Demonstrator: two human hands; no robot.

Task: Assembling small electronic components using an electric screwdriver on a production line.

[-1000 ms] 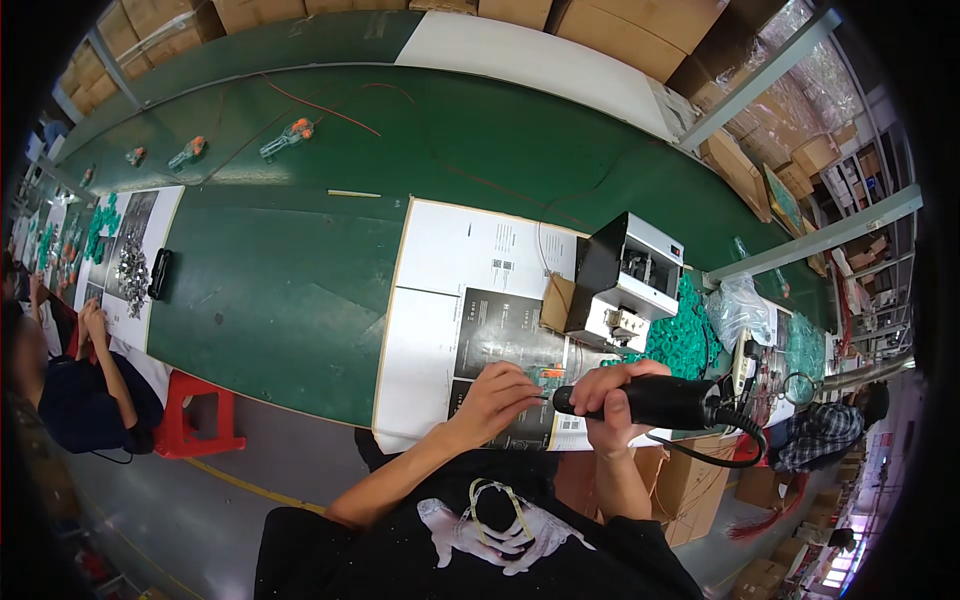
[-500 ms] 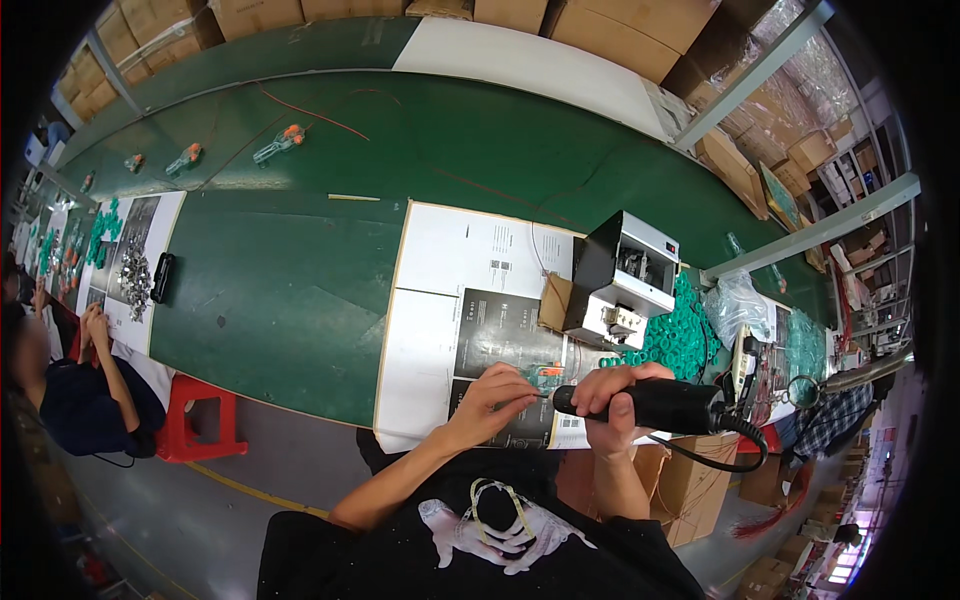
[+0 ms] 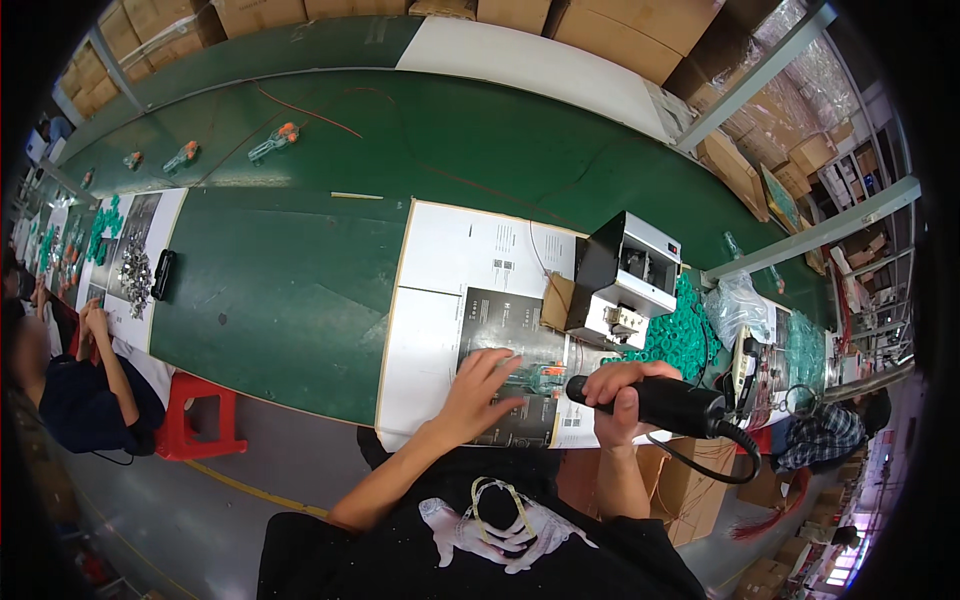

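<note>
My right hand (image 3: 622, 396) is wrapped round a black corded electric screwdriver (image 3: 690, 408), held nearly level with its front end toward the left. Its cord loops down from the back end. To the left, my left hand (image 3: 474, 402) is spread over the dark printed sheet, its fingers apart and nothing visible in them. Between the two hands lies a small clear teal plastic piece with orange parts (image 3: 548, 376); my left fingertips are close beside it. I cannot make out the screwdriver's bit.
A black and silver box-shaped machine (image 3: 625, 275) stands beyond my hands. Beside it are a heap of green rings (image 3: 680, 335) and a clear plastic bag (image 3: 738, 308). At far left, a co-worker (image 3: 85, 385) sits near a red stool (image 3: 200, 418). Clear-and-orange pieces (image 3: 275, 143) lie on the green table.
My left hand has left the screwdriver's front end, shifted left and spread its fingers. The screwdriver in my right hand has moved slightly right, exposing more of the plastic piece.
</note>
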